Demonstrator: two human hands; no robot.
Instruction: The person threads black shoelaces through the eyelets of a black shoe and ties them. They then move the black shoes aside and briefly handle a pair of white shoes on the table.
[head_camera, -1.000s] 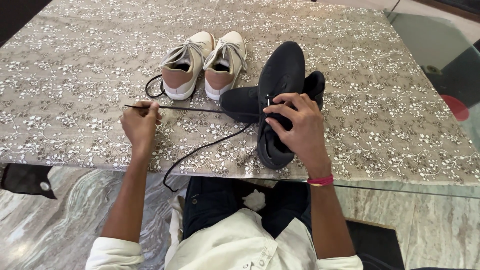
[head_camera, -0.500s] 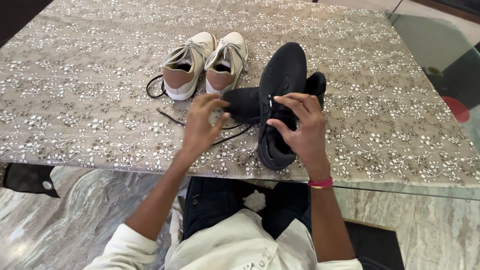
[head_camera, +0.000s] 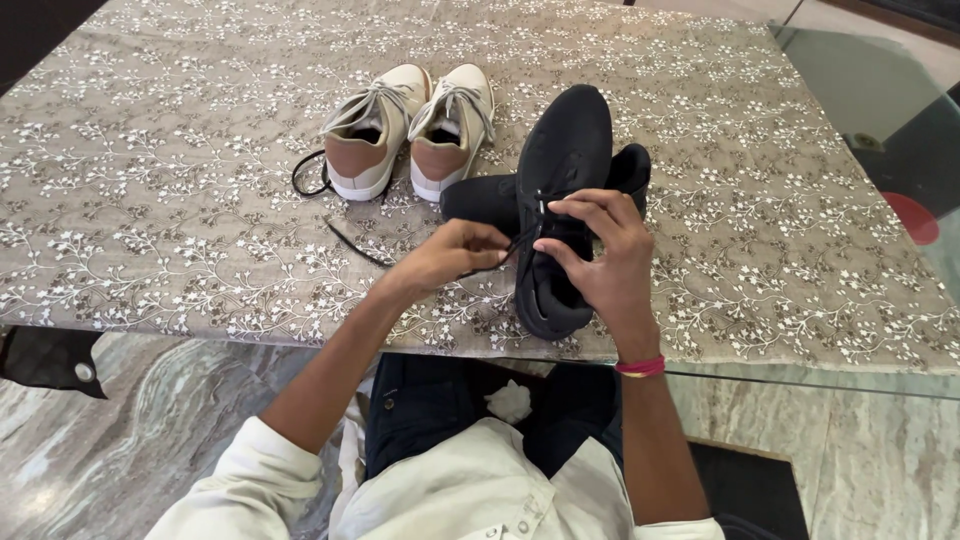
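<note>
- The counter (head_camera: 180, 250) is spread with a grey-beige cloth (head_camera: 760, 250) printed all over with small white flower sprigs; the cloth reaches the near edge.
- At the far right the cloth ends and bare glass (head_camera: 860, 90) of the counter top shows, with a red round shape seen through it.
- Below the near edge lies a marble floor (head_camera: 150, 440), grey and cream with flowing veins.
- A black shoe (head_camera: 565, 160) lies near the middle of the cloth, toe pointing away, its opening toward the person. A second black shoe (head_camera: 480, 200) lies crosswise partly under it, touching it.
- The right hand (head_camera: 600, 255) rests on the upper black shoe at its lacing; its fingers are curled and pinch the black lace (head_camera: 350, 242) at an eyelet.
- The left hand (head_camera: 455, 255) sits just beside the shoe on its left, fingers closed on the same lace, whose loose end trails left across the cloth.
- A pair of beige shoes (head_camera: 410, 130) with white soles stands side by side farther back and to the left, near but apart from the black ones; a loop of black lace lies against the left one.
- A pink band (head_camera: 640, 367) circles the right wrist.
</note>
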